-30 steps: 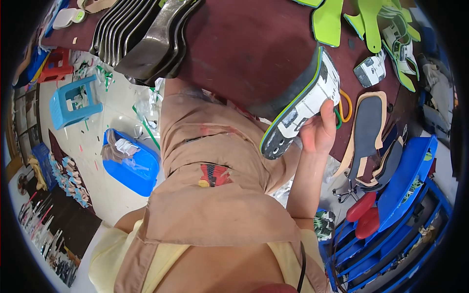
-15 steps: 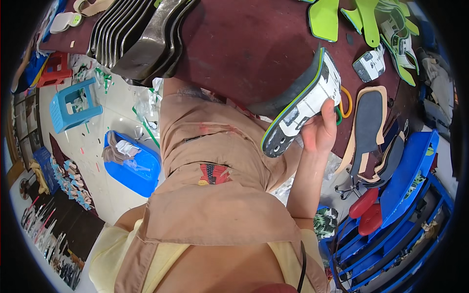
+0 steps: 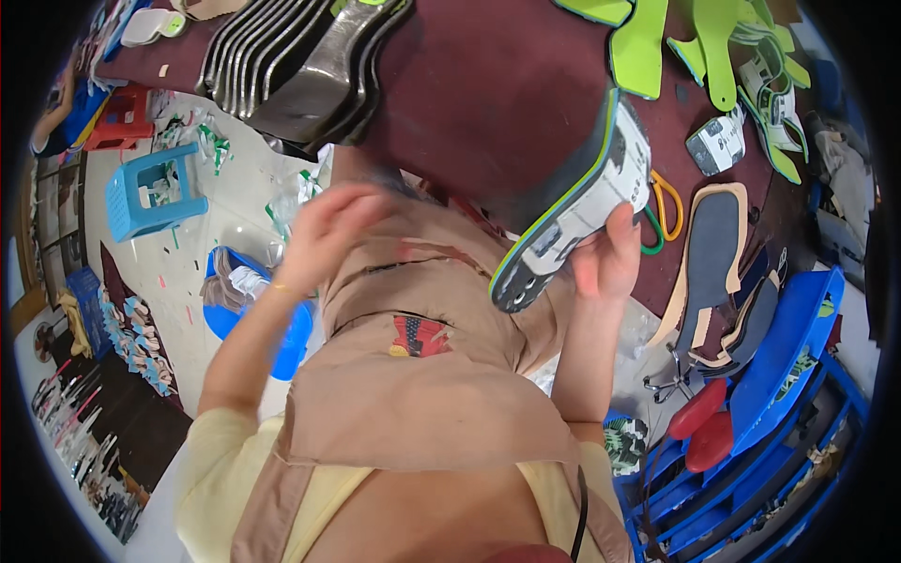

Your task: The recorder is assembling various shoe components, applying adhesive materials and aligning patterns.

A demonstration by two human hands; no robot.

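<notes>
My right hand (image 3: 605, 258) is closed on the near side of a curved sandal piece (image 3: 587, 211). It has a white-and-black printed face, a thin lime-green edge, a dark inner side and several holes toward its lower end. The thumb lies on the printed face; the other fingers are partly hidden beneath it. The piece is tilted above my lap at the table's near edge. My left hand (image 3: 338, 230) is raised above my apron (image 3: 413, 403), away from the sandal piece. Motion smears its fingers, and nothing can be made out in them.
Scissors (image 3: 679, 208) and a dark grey sole (image 3: 709, 246) lie on the maroon table (image 3: 450, 84) at right. Dark curved soles (image 3: 319, 94) are stacked at far left, lime-green pieces (image 3: 638, 52) at far right. A blue stool (image 3: 117, 206) and blue basin (image 3: 298, 340) stand on the floor.
My left hand has come into view from the left, above my lap. The sandal piece in my right hand has shifted slightly left and tilted. The whole view has shifted a little.
</notes>
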